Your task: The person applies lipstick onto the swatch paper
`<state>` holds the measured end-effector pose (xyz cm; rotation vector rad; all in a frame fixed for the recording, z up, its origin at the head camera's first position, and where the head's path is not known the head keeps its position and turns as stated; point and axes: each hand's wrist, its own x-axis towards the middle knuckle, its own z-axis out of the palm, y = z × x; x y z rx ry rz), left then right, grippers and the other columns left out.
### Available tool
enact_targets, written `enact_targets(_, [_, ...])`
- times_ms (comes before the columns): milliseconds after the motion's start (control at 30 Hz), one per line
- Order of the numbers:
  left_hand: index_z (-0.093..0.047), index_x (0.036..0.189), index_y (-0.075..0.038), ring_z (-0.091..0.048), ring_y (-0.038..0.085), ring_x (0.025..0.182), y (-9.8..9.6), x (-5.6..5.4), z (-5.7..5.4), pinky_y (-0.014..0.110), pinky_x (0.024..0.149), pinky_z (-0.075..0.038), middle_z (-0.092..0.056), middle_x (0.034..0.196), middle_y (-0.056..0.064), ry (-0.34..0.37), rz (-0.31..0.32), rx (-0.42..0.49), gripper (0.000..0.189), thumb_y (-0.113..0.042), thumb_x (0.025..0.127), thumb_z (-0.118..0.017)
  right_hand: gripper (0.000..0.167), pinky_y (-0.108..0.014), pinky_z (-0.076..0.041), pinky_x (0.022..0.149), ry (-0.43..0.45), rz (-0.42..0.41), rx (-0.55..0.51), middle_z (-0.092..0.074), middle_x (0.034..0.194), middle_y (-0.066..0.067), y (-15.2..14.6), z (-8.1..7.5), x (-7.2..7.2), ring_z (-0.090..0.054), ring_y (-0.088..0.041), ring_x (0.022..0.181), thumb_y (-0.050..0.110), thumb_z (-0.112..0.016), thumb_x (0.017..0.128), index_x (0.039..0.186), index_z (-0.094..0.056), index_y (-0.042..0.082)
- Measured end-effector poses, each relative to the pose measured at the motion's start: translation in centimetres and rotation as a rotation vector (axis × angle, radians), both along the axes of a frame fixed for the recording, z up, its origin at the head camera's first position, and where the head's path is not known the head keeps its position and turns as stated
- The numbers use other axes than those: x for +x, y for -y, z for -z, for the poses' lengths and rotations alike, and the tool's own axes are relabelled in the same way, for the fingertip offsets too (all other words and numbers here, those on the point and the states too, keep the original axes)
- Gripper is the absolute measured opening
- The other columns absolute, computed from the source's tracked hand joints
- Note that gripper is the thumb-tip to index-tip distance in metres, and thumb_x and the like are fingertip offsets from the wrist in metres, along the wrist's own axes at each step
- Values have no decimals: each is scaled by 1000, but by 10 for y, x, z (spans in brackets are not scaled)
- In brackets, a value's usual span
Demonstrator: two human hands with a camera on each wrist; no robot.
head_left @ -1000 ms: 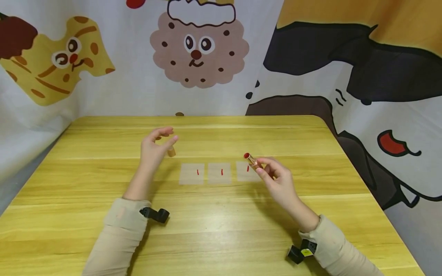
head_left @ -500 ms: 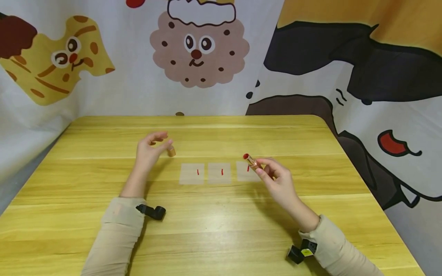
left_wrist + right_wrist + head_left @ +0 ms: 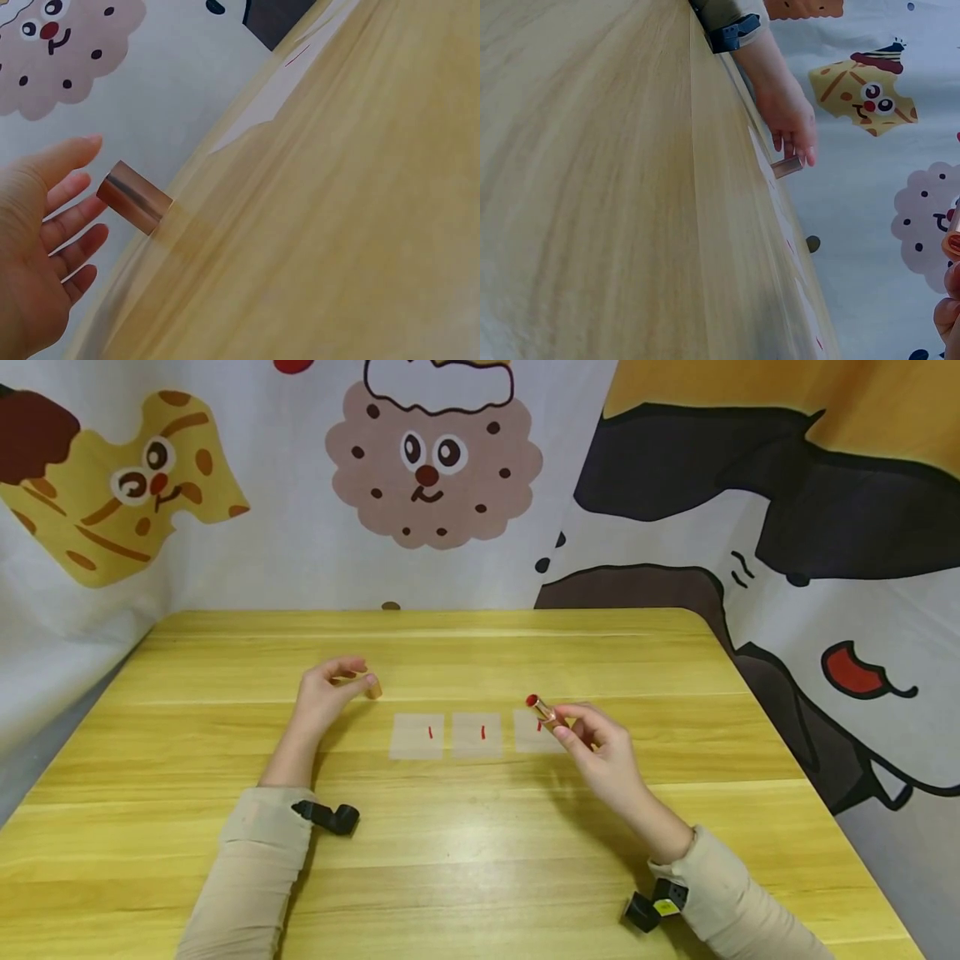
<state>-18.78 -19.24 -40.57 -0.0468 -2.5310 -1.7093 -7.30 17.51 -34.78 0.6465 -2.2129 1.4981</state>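
A lipstick (image 3: 545, 712) with its red tip exposed and pointing up and left is pinched between the thumb and fingers of my right hand (image 3: 603, 747). Its gold lower part is partly hidden by the fingers. On the left, a copper-gold lipstick cap (image 3: 135, 197) stands upright on the table. My left hand (image 3: 322, 693) is right beside this cap, thumb and fingers spread at its upper end. In the left wrist view the thumb stands apart from the cap, and the fingertips reach close to its side.
Three pale paper squares lie in a row on the wooden table (image 3: 480, 852): a left one (image 3: 408, 743), a middle one (image 3: 468, 745) and a right one (image 3: 525, 742). Each bears a short red stroke. A cartoon-printed curtain (image 3: 285, 527) hangs behind the table's far edge.
My left hand has moved slightly left and down toward the table, its fingers now level with the cap. The right hand and lipstick have stayed nearly still.
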Motion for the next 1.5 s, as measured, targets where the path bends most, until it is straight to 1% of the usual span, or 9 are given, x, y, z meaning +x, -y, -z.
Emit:
enact_targets(200, [-62,121,0,-53,25,104,3,0,3,36,86,-41,-60,118,13,33,19,-8,52,-35,84,-75,22,-25,-29,41,2,5,7,-48,63,-8,1,0,0,-36,-11,52,-20,-61,81,102,-64,-13])
enact_targets(367, [-60,123,1,-54,25,99,5,0,6,29,83,-44,-60,113,16,44,55,-12,46,-25,87,-73,22,-24,-30,41,-5,-6,4,-49,64,-9,1,0,-1,-37,-10,52,-21,-61,81,102,-64,-13])
enact_targets(433, [-58,124,4,-54,27,100,2,5,-2,28,81,-44,-59,114,20,64,69,-9,43,-17,89,-70,23,-25,-30,41,-10,-8,5,-49,64,-9,1,0,-1,-37,-10,52,-21,-61,81,101,-64,-13])
enact_targets(567, [-56,127,5,-53,29,102,1,7,-5,27,82,-43,-58,117,22,91,79,-1,41,-11,91,-66,23,-26,-30,41,-13,-12,5,-48,63,-8,2,0,-1,-36,-10,52,-22,-61,80,101,-64,-13])
enact_targets(600, [-56,127,5,-53,30,102,1,7,-5,27,82,-43,-57,118,22,97,78,-4,41,-12,91,-66,23,-26,-30,41,-12,-13,4,-48,63,-8,2,0,-1,-36,-10,52,-22,-61,80,101,-64,-13])
enact_targets(667, [-57,127,2,-53,28,102,4,2,4,28,83,-44,-58,117,20,87,73,-13,42,-16,91,-68,23,-27,-29,42,-8,-16,4,-48,63,-8,2,0,-1,-36,-11,52,-22,-61,80,101,-64,-13])
enact_targets(800, [-61,123,-1,-55,26,99,3,0,8,29,81,-46,-60,113,16,73,60,-29,43,-23,88,-72,23,-29,-29,42,-3,-13,12,-49,64,-9,1,0,0,-35,-12,51,-21,-61,81,102,-64,-13])
enact_targets(1167, [-64,115,-2,-56,24,93,0,-1,10,30,79,-47,-63,108,14,39,49,-47,35,-22,87,-73,23,-28,-30,42,0,-8,14,-52,66,-8,1,1,0,-37,-11,52,-22,-61,80,101,-65,-12])
enact_targets(1500, [-65,114,-3,-58,24,92,1,-1,11,35,81,-47,-64,106,13,27,41,-54,38,-29,87,-73,24,-28,-29,42,-1,-18,26,-52,68,-8,0,1,0,-36,-12,52,-21,-60,81,102,-64,-12])
